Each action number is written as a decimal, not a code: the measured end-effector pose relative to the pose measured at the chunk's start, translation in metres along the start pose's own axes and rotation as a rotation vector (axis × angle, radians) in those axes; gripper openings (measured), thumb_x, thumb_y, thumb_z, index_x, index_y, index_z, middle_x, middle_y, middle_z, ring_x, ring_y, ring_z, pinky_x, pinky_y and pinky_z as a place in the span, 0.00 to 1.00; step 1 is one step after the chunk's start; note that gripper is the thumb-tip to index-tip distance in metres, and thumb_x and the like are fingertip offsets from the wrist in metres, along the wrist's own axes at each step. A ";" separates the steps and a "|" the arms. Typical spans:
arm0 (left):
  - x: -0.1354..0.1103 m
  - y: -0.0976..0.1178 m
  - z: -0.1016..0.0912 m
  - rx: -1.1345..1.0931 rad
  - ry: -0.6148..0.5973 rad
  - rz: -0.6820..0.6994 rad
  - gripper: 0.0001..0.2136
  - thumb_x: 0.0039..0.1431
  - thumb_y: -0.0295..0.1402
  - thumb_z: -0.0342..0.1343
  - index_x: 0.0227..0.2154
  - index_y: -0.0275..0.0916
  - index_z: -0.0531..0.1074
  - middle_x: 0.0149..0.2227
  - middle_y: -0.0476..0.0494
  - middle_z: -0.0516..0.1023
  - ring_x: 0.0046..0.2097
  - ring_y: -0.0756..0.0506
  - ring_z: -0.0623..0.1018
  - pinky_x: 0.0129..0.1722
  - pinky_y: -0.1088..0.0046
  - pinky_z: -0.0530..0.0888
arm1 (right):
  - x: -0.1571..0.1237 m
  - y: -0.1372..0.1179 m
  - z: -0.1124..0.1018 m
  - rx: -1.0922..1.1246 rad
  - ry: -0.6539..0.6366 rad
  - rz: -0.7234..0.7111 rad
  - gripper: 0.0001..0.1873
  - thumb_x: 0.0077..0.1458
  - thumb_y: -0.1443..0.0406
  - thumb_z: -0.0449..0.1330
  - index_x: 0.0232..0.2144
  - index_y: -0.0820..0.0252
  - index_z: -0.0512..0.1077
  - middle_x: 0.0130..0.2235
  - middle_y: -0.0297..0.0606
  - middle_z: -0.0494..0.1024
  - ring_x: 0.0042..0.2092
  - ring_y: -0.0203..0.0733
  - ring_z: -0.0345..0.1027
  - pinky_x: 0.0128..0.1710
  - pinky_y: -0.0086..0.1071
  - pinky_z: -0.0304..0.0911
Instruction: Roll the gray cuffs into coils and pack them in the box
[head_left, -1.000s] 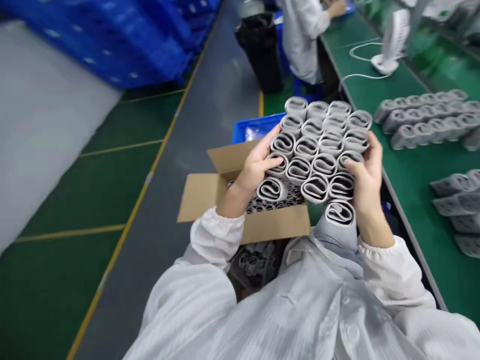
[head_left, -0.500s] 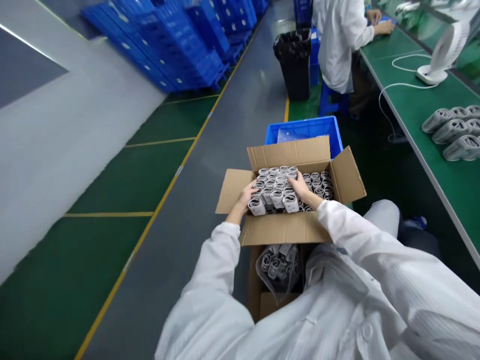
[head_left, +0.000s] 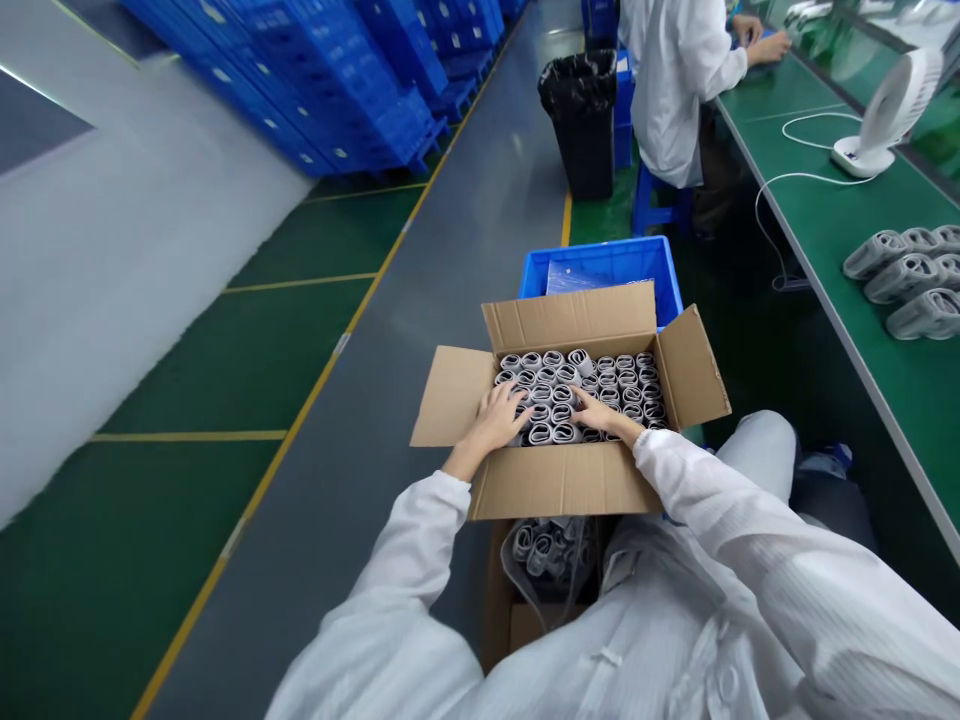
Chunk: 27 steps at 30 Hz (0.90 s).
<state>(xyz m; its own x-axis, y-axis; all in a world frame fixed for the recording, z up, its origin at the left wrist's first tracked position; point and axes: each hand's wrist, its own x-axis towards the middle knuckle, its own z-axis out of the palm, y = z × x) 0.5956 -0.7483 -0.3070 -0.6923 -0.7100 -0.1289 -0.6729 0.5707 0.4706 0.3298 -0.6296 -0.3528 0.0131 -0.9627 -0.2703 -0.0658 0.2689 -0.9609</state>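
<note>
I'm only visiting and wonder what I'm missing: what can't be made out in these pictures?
All in the head view:
Anything beneath the top gray rolls in the carton: hidden by those rolls.
Whatever lies under the left hand: covered by it.
Lower part of the blue bin: behind the carton's back flap.
The bench rolls: some cut off by the right edge.
The co-worker's handwork: too small.

White fan (head_left: 898,95), black bin (head_left: 585,140), stacked blue crates (head_left: 300,85)

Smooth, matt cardboard box (head_left: 566,485)
</note>
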 end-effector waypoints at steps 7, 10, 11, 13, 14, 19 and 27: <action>0.113 0.114 0.045 0.028 -0.038 0.177 0.21 0.69 0.41 0.59 0.62 0.49 0.82 0.76 0.35 0.74 0.81 0.30 0.63 0.83 0.42 0.47 | -0.025 -0.026 -0.021 -0.071 -0.019 0.020 0.36 0.51 0.74 0.67 0.64 0.67 0.79 0.66 0.52 0.83 0.69 0.62 0.73 0.77 0.54 0.61; 0.122 0.149 0.048 0.119 -0.098 0.107 0.18 0.60 0.45 0.64 0.49 0.42 0.87 0.62 0.21 0.84 0.76 0.18 0.67 0.77 0.24 0.48 | -0.089 -0.035 -0.057 -0.058 0.022 0.021 0.22 0.56 0.69 0.70 0.55 0.62 0.84 0.60 0.47 0.88 0.61 0.58 0.81 0.72 0.51 0.70; 0.122 0.155 0.044 0.163 -0.110 0.070 0.19 0.58 0.47 0.64 0.46 0.42 0.86 0.59 0.18 0.85 0.75 0.13 0.67 0.73 0.17 0.49 | -0.121 -0.038 -0.075 -0.039 0.036 0.004 0.20 0.59 0.67 0.71 0.55 0.60 0.84 0.59 0.45 0.89 0.60 0.55 0.83 0.69 0.47 0.73; 0.124 0.167 0.027 0.253 -0.133 0.022 0.19 0.57 0.49 0.60 0.42 0.43 0.86 0.53 0.17 0.87 0.70 0.08 0.71 0.65 0.09 0.52 | -0.200 -0.046 -0.114 0.020 0.046 -0.085 0.21 0.68 0.60 0.69 0.60 0.59 0.82 0.61 0.46 0.87 0.59 0.51 0.84 0.65 0.43 0.76; 0.126 0.176 0.017 0.297 -0.140 0.016 0.19 0.58 0.49 0.58 0.40 0.42 0.85 0.50 0.17 0.87 0.66 0.07 0.74 0.63 0.07 0.54 | -0.245 -0.051 -0.133 0.065 0.074 -0.141 0.23 0.71 0.56 0.67 0.62 0.59 0.81 0.61 0.48 0.87 0.58 0.50 0.85 0.62 0.42 0.78; 0.113 0.312 -0.021 0.272 -0.065 0.223 0.19 0.72 0.52 0.50 0.45 0.46 0.81 0.45 0.32 0.86 0.48 0.23 0.85 0.55 0.37 0.80 | -0.463 -0.079 -0.203 0.055 0.678 -0.368 0.17 0.73 0.57 0.66 0.59 0.52 0.82 0.52 0.44 0.88 0.48 0.48 0.86 0.52 0.43 0.82; 0.066 0.644 0.112 -0.454 -0.150 1.268 0.32 0.67 0.41 0.69 0.72 0.47 0.72 0.72 0.32 0.71 0.71 0.27 0.73 0.72 0.46 0.73 | -0.572 -0.067 -0.303 -0.791 1.441 -0.086 0.35 0.53 0.66 0.65 0.64 0.56 0.78 0.65 0.51 0.82 0.67 0.65 0.75 0.72 0.64 0.69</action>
<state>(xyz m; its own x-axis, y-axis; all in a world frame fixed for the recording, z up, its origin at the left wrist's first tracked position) 0.0876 -0.3816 -0.1102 -0.8078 0.2670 0.5256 0.5688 0.5870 0.5761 0.0240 -0.1058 -0.1155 -0.8087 -0.3278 0.4884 -0.5814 0.5710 -0.5796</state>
